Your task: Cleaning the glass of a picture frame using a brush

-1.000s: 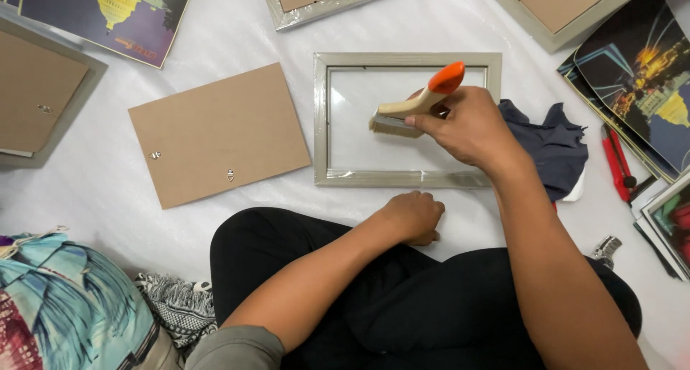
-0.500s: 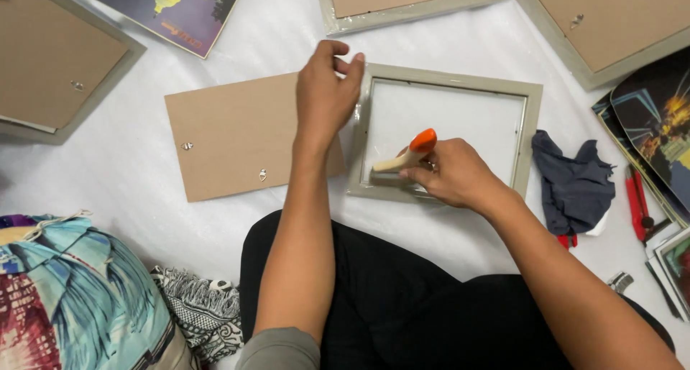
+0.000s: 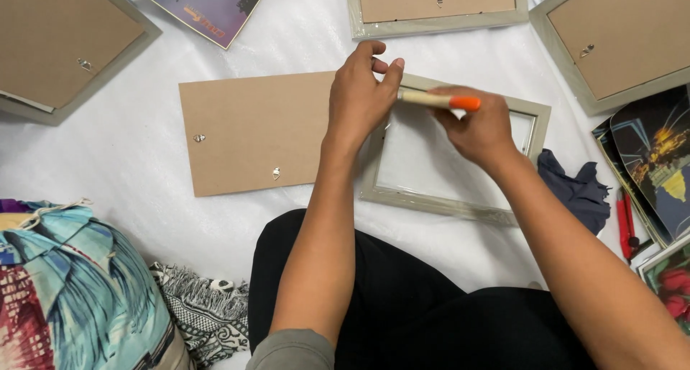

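Head view, surface: a white plastic-covered floor sheet (image 3: 129,161) is carrying everything; the person is sitting on it in black trousers.
Head view, frame: an empty grey picture frame (image 3: 460,204) is lying face down just ahead of the knees, its long axis running left to right and tilting slightly down toward the right.
Head view, left hand: the left hand (image 3: 359,100) is resting on the frame's upper left corner, fingers (image 3: 392,71) curled together and pinching the top rail there.
Head view, right hand: the right hand (image 3: 478,129) is lying over the frame's top rail, fingers wrapped tightly around a tool.
Head view, tool: a tool with a pale wooden handle and orange end (image 3: 438,100) is lying almost level along the top rail, its pale end pointing left and nearly meeting the left thumb.
Head view, key relation: the frame's top rail is sitting directly under both hands; the left hand is nearer the corner, the right nearer the rail's middle.
Head view, backing: a brown backing board (image 3: 251,133) is lying flat just left of the frame, partly under the left wrist.
Head view, surroundings: a dark cloth (image 3: 578,190) is lying crumpled just right of the frame; other frames with brown backs are lying well apart at the far edge and corners, and prints are lying at the right.
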